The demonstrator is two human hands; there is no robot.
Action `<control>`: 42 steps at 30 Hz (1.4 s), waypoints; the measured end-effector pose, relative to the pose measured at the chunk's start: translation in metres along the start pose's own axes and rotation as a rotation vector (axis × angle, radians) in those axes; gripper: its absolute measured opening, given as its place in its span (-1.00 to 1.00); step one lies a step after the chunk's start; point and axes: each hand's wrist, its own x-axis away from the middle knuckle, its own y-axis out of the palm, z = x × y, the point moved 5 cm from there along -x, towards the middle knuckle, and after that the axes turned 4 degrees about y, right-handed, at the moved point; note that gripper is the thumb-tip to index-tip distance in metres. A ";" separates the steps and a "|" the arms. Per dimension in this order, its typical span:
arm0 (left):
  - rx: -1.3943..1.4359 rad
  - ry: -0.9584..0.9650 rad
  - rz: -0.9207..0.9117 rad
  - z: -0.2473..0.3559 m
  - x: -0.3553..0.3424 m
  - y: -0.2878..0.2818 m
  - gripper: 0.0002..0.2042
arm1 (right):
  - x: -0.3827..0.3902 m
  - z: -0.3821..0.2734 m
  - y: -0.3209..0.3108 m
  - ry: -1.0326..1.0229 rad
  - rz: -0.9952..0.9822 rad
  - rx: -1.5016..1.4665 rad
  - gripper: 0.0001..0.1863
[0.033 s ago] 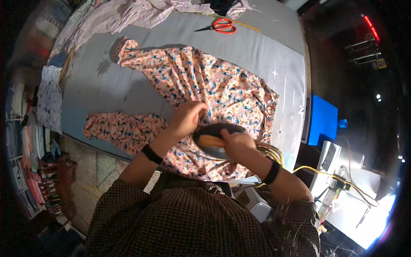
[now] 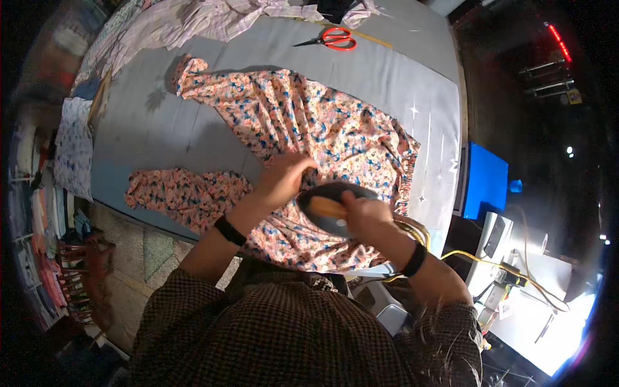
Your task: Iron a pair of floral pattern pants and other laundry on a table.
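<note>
Floral trousers (image 2: 351,119) in pink, orange and blue are spread on the grey padded table. Their gathered waistband lies at the right and the two legs run out to the left. My right hand (image 2: 367,216) is wrapped round the tan handle of a dark clothes iron (image 2: 329,226), which is over the near part of the trousers. Just left of the iron, my left hand (image 2: 284,179) is closed at the trousers with its fingertips pinched on the cloth. The iron's underside is hidden.
Red-handled scissors (image 2: 337,39) and a yellow ruler (image 2: 374,40) lie at the far side. Crumpled checked cloth (image 2: 187,22) covers the far left edge. A yellow cord (image 2: 477,255) trails right from the iron. Beyond the table's right edge stands a blue box (image 2: 485,182).
The iron has shifted slightly to the right with my right hand, and its outline is a little sharper. My left hand has moved slightly right as well.
</note>
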 end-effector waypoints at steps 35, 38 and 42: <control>-0.347 0.228 -0.415 0.092 0.064 0.140 -0.31 | -0.075 0.035 -0.083 0.038 0.421 0.121 -0.67; -0.323 0.221 -0.527 0.091 0.070 0.124 -0.28 | -0.048 0.030 -0.063 0.048 0.306 0.094 -0.62; -0.036 0.202 -0.485 0.097 0.091 0.101 -0.41 | -0.006 0.040 -0.010 -0.229 0.416 0.193 -0.67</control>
